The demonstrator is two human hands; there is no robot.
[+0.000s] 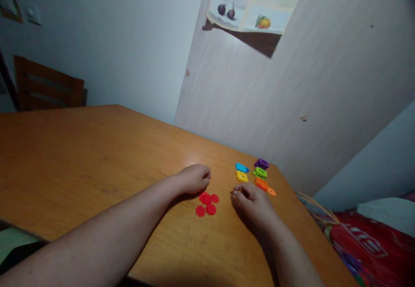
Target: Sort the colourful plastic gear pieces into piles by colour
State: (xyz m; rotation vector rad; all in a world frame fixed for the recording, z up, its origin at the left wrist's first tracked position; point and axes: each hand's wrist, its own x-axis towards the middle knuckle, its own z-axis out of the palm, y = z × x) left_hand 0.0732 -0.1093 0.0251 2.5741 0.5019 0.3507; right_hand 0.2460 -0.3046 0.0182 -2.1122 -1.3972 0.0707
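My left hand [196, 178] is closed in a fist just above a small group of red pieces, its knuckles turned up. Whatever it may hold is hidden. Below it, several flat red discs with notched edges [210, 209] lie loosely together on the wooden table [106, 148]. My right hand [254, 200] hovers right of the discs, fingers curled, with thumb and forefinger tips drawn close in a pinch. Anything between those tips is too small to make out. Just beyond it sit linked stacks of discs: orange [261, 184], yellow [241, 176], blue [241, 167], green [260, 173] and purple [262, 163].
A pale panel [233, 97] with fruit pictures [256, 4] rises behind the table. At the far left stands a wooden chair [48, 84]. Beyond the right table edge lies a red bag [363, 239] beside white cloth [385, 213].
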